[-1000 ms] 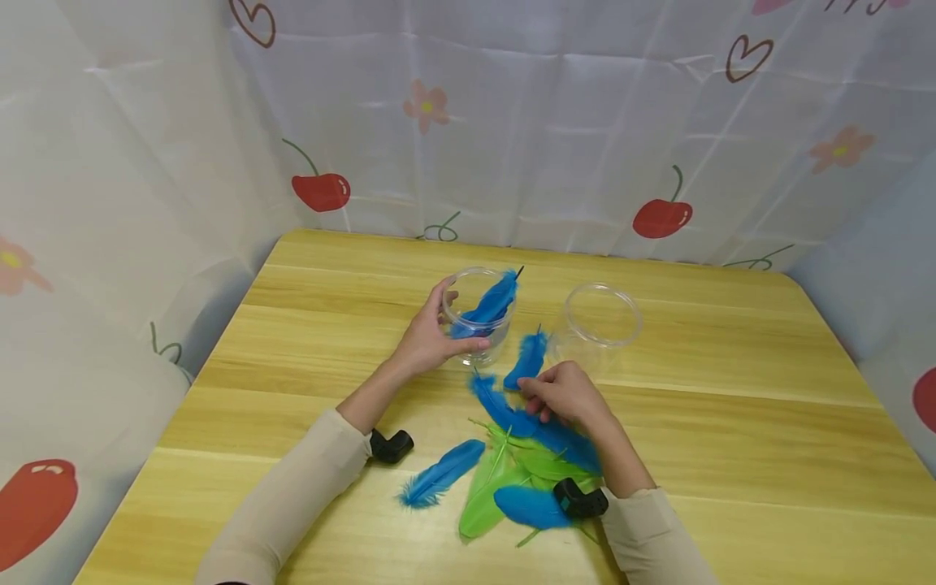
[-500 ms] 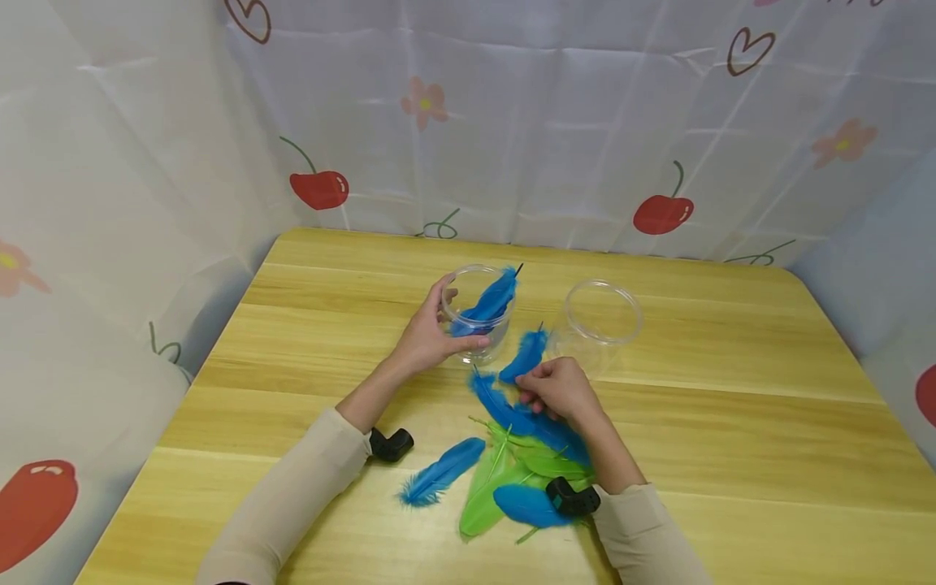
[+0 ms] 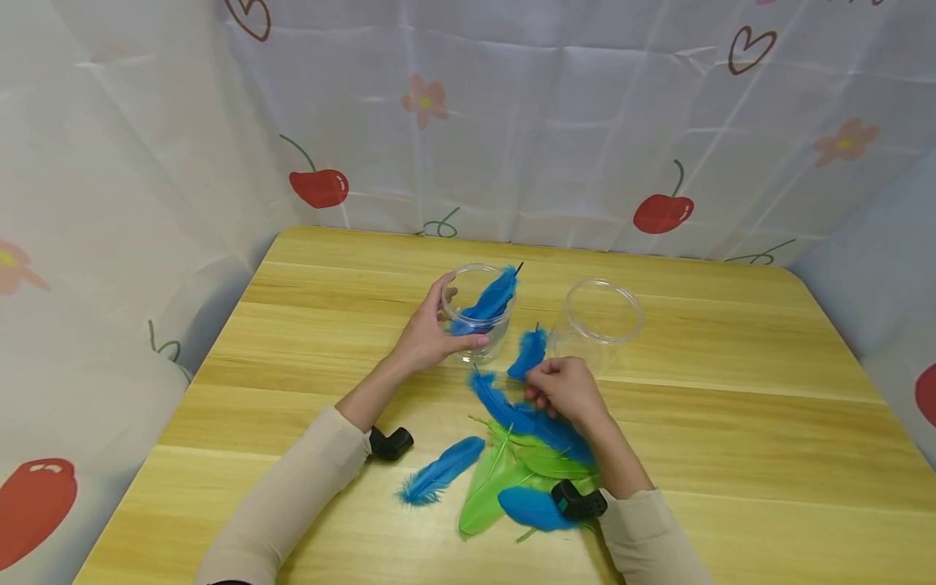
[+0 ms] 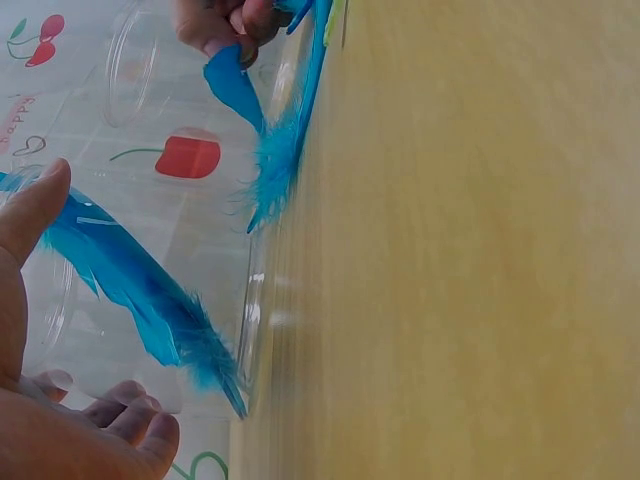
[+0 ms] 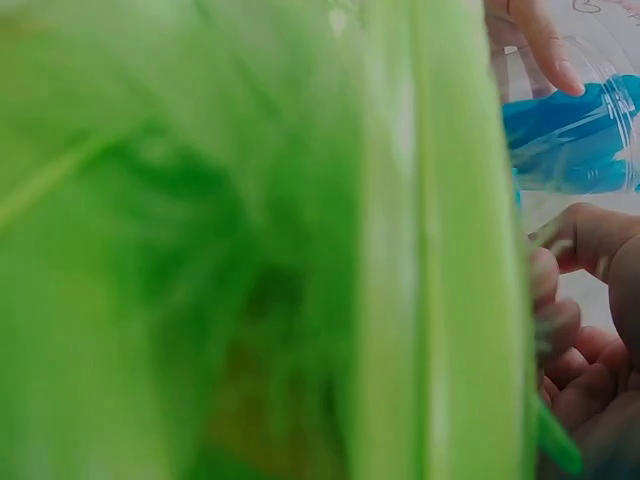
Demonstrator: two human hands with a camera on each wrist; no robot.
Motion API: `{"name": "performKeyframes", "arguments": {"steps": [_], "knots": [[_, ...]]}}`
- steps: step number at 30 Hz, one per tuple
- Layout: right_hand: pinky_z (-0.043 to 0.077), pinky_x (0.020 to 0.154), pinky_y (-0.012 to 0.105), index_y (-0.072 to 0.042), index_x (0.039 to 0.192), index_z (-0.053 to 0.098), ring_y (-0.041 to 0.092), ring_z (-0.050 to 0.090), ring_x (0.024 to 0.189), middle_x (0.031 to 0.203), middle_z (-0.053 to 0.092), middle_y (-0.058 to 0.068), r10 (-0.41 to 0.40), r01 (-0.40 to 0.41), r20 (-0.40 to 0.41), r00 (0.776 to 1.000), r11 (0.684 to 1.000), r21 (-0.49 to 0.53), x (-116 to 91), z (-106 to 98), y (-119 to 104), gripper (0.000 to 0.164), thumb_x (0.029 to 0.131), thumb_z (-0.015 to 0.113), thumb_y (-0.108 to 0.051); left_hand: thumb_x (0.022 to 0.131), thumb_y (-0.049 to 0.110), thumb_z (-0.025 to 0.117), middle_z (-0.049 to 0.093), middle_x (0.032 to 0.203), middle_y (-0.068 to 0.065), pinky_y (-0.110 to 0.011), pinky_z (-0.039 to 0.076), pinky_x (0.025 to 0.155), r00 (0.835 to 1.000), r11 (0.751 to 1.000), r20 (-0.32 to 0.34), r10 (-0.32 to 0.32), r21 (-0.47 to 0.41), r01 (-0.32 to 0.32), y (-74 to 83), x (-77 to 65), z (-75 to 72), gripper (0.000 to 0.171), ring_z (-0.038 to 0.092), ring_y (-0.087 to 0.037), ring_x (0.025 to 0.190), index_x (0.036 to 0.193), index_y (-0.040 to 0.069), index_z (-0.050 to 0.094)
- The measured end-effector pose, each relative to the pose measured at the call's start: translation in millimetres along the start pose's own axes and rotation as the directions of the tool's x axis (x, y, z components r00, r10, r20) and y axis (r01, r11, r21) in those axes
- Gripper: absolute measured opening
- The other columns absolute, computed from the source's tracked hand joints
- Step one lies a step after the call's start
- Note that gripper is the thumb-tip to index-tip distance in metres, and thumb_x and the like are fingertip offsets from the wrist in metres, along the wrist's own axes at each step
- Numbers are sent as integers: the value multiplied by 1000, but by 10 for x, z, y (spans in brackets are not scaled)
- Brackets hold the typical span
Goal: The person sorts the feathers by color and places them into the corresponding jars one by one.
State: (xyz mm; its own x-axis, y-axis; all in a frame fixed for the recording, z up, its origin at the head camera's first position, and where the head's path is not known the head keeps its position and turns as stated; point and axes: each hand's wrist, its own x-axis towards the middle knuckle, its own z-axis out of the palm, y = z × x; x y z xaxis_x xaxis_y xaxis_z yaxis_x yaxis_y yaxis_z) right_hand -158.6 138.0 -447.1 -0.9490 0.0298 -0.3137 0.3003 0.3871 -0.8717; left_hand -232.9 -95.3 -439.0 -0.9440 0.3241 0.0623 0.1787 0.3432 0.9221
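Note:
My left hand [image 3: 427, 335] grips a clear plastic cup [image 3: 497, 335], thumb along the near side and fingers round the far side. Blue feathers [image 3: 491, 301] lean inside it, a dark quill sticking out past the rim. Between thumb and index finger, my right hand [image 3: 572, 392] pinches a blue feather [image 3: 529, 353] by its vane tip, quill pointing away. In the left wrist view this blue feather [image 4: 233, 88] hangs from the right fingertips. Below that hand lies a pile of green feathers [image 3: 496, 497] and blue feathers [image 3: 499, 402]. A blurred green feather [image 5: 440, 250] covers much of the right wrist view.
A second clear cup [image 3: 585, 348] stands just beyond my right hand. One blue feather [image 3: 443, 471] lies apart, left of the pile, on the wooden table [image 3: 292, 349]. A printed curtain [image 3: 526, 146] hangs behind the table's back edge.
The right hand, pinching the blue feather, has risen slightly, shifting a little left and then back right. The left hand and its cup have stayed in place.

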Motion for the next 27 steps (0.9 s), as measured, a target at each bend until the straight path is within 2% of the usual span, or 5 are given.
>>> {"name": "performKeyframes", "arguments": {"steps": [7,12,16,22,27], "knots": [[56,55,28,5,89,66,19,65,57,76,71,13,-56,59,-32,998,995,77,-33,-19,10,13,92,62,-6,77,35,86,36,155,-14,-53,37,107,1000,1000,-4,-1,5,1,0,3,1,105,39,-38,136,157,27,18],[57,63,30,5,85,67,21,67,63,77,70,12,-149,151,-49,988,987,46,-66,-38,29,12,90,64,-4,77,35,86,36,154,-14,-52,38,107,1000,1000,-6,5,10,-5,-3,11,5,105,39,-38,136,157,26,18],[58,65,31,6,84,66,22,67,66,77,70,12,-182,186,-44,982,977,106,-93,-59,39,13,92,63,-3,78,36,86,37,154,-14,-53,38,107,1000,1000,-6,11,13,-11,2,17,6,104,40,-38,136,157,26,18],[58,69,32,6,81,63,18,66,65,72,67,9,-249,233,25,968,934,273,-138,-106,48,12,92,58,3,78,35,86,36,154,-14,-52,38,107,1000,1000,-6,10,8,-10,-5,18,4,104,40,-38,136,157,26,18],[58,72,30,-2,77,62,14,66,64,69,67,4,-336,263,122,934,876,405,-182,-146,71,19,92,54,7,78,35,86,36,154,-14,-52,39,106,1000,1000,-3,9,7,-9,-10,9,4,104,40,-38,135,156,27,18]]}}
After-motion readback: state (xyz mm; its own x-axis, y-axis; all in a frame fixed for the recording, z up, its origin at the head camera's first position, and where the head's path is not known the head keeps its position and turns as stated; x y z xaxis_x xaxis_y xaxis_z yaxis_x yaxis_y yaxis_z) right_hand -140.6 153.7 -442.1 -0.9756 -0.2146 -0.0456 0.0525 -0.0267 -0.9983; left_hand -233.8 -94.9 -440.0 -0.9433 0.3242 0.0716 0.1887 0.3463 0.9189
